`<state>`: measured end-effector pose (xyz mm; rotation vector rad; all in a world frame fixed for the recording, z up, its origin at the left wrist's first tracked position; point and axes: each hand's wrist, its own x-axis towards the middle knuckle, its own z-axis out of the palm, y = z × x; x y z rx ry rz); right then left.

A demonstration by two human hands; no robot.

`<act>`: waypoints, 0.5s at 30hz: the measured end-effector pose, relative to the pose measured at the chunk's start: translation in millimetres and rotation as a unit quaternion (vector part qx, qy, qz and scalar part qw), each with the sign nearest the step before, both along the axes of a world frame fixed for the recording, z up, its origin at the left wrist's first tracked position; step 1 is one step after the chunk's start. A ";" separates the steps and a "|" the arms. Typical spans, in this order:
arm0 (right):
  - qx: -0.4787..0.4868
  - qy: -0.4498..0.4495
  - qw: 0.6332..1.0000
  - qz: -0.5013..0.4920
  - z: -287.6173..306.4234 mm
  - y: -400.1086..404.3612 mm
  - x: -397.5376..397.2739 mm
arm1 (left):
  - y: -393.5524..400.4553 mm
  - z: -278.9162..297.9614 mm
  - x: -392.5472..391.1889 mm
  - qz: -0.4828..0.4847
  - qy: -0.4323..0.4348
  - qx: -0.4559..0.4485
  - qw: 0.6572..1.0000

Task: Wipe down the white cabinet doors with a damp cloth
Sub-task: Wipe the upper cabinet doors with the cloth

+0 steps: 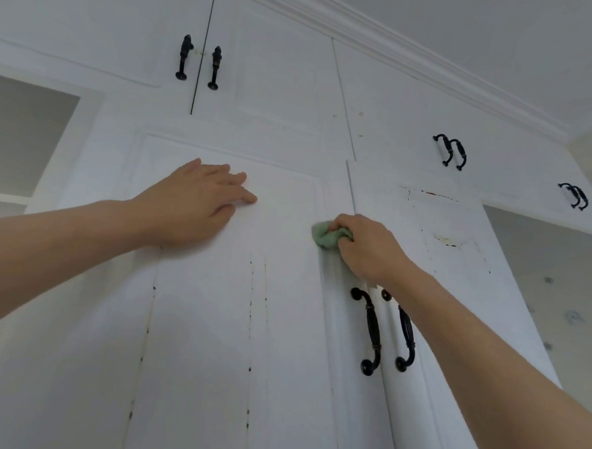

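Observation:
A tall white cabinet door (221,323) fills the middle of the view, with dark specks along its panel grooves. My left hand (196,202) lies flat on its upper panel, fingers straight and spread. My right hand (365,248) grips a bunched green cloth (324,238) and presses it against the door's right edge, just above the black handle (368,331). A neighbouring white door (455,301) to the right has chipped paint near its top and its own black handle (406,336), partly hidden behind my right forearm.
Small upper cabinet doors carry black handles: one pair (198,63) at top centre, another pair (451,151) at right, and a further pair (575,196) far right. Glass-fronted doors (21,134) flank both sides. Crown moulding (433,70) meets the ceiling.

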<state>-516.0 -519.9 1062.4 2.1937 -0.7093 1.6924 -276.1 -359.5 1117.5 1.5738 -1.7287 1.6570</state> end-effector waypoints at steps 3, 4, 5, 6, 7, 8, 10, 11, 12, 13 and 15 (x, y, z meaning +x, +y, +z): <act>-0.024 -0.012 0.997 0.069 -17.5 16.2 25.2 | 11.0 -5.6 6.1 -0.024 0.002 -0.005 1.000; -0.037 0.030 0.994 0.102 -30.6 25.9 33.8 | 15.3 -7.4 9.3 -0.029 -0.001 -0.011 1.000; -0.038 0.080 0.987 0.138 -43.4 35.4 39.7 | 21.1 -9.1 12.7 -0.031 -0.004 -0.019 0.999; -0.027 0.119 0.979 0.164 -50.8 40.5 42.3 | 27.5 -10.4 16.9 -0.031 -0.009 -0.027 0.999; -0.020 0.130 0.976 0.173 -49.4 40.4 40.2 | 33.5 -11.9 20.3 -0.032 -0.013 -0.034 0.999; -0.017 0.106 0.981 0.163 -41.7 35.7 37.1 | 39.8 -13.8 24.0 -0.032 -0.017 -0.041 0.999; -0.010 -0.006 0.995 0.102 -21.9 21.6 31.2 | 51.5 -17.6 31.7 -0.030 -0.031 -0.047 0.998; -0.007 -0.053 0.996 0.073 -18.0 19.7 31.4 | 56.5 -19.3 35.2 -0.029 -0.041 -0.049 0.998; -0.008 -0.073 0.995 0.067 -20.8 22.2 35.5 | 60.3 -20.3 38.7 -0.031 -0.050 -0.051 0.997; -0.014 -0.058 0.994 0.092 -28.6 28.6 44.9 | 66.0 -21.1 43.9 -0.033 -0.055 -0.054 0.997; -0.036 0.051 0.979 0.194 -58.3 48.9 64.4 | 71.4 -22.7 53.1 -0.036 -0.064 -0.060 0.996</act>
